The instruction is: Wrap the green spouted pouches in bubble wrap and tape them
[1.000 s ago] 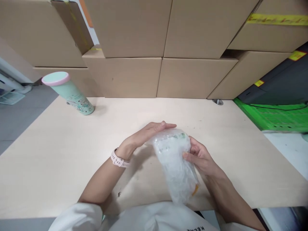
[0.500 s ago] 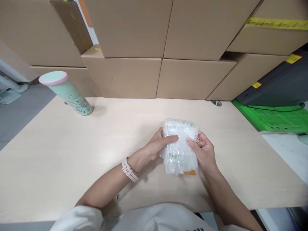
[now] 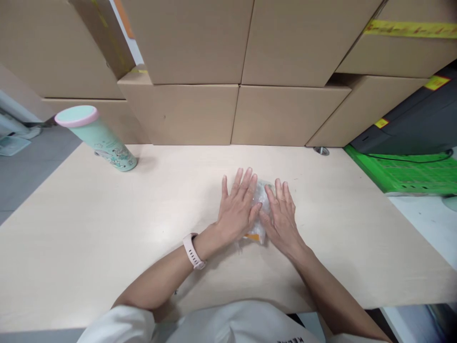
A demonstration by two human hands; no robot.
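Note:
A small clear plastic packet with an orange mark at its near edge lies on the pale wooden table. My left hand rests flat on its left half, fingers stretched out and apart. My right hand lies flat on its right half, fingers also spread. Both palms cover most of the packet; only a strip between the hands and its near edge show. A pink watch sits on my left wrist.
A mint-green tumbler with a pink rim stands at the table's back left. Cardboard boxes are stacked along the far edge. A green mat and a dark device lie at the right.
The packet was held upright between both hands above the table. It now lies flat on the table, and both hands have opened and come down flat on top of it.

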